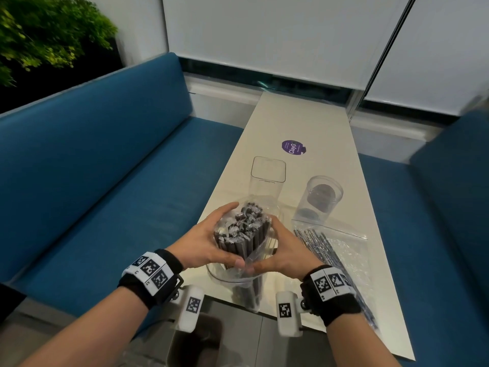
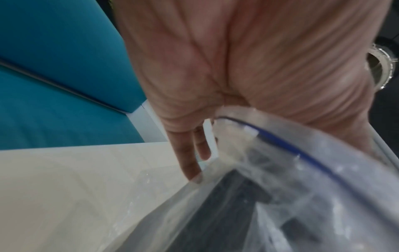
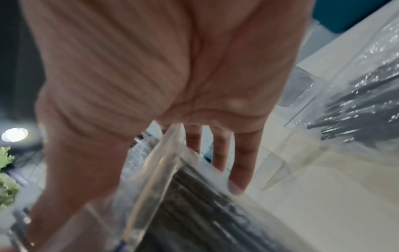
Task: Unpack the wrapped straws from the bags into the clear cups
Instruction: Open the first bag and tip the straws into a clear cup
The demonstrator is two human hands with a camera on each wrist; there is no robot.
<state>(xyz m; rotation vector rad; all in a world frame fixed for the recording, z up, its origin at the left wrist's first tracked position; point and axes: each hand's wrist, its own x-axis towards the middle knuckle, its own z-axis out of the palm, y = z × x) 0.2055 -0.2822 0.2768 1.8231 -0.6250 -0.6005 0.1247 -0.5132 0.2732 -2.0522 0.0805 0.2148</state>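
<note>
A bundle of black wrapped straws stands upright, still partly inside a clear zip bag. Its lower end reaches into a clear cup at the table's near edge. My left hand grips the bag and bundle from the left, and my right hand grips them from the right, thumbs meeting at the front. In the right wrist view the fingers lie along the bag and dark straws. A second bag of thin wrapped straws lies flat to the right.
A square clear cup stands just behind the bundle, and a round clear cup with dark pieces inside stands to its right. The white table is narrow, with blue benches on both sides. A purple sticker lies farther back.
</note>
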